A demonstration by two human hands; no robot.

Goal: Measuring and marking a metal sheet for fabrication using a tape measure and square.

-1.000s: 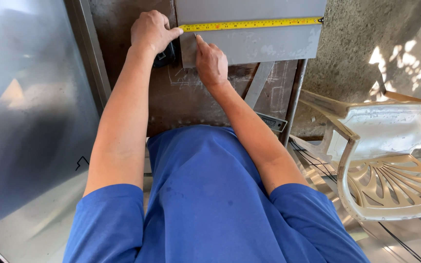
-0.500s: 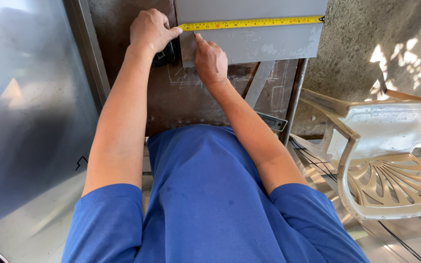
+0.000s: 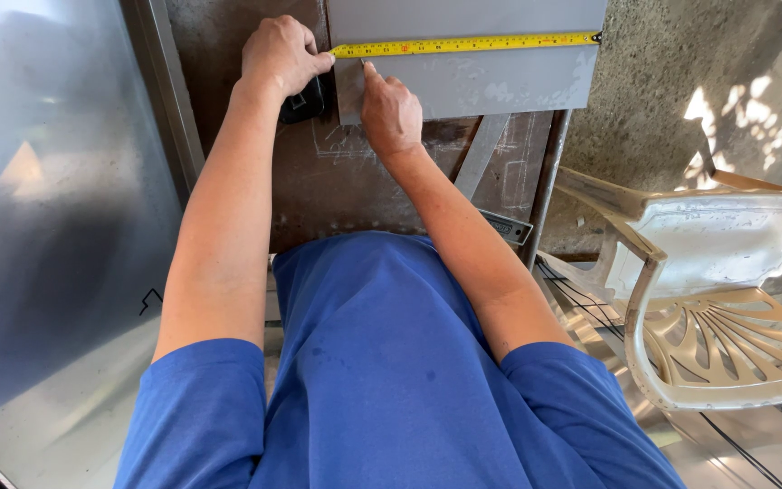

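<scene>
Black tape-measure case (image 3: 305, 101) mostly hidden under left hand (image 3: 281, 52). Grey sheet-metal panel (image 3: 500, 72) cut off at top edge. Right hand (image 3: 391, 110) fingertip contents unclear.

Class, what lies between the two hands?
In the head view, the tape measure near its case, between the left hand and right hand.

Ahead: my left hand (image 3: 281, 54) and right hand (image 3: 389, 110) crowd the near-left corner of the grey sheet (image 3: 491, 72), where the tape (image 3: 468, 43) lies stretched across it.
Left: I see a big metal panel (image 3: 47, 208) walling that side.
Right: a white plastic chair (image 3: 726, 299) stands near the table (image 3: 319, 181), past its edge.
Open room: the sheet's right half below the tape is bare.
</scene>
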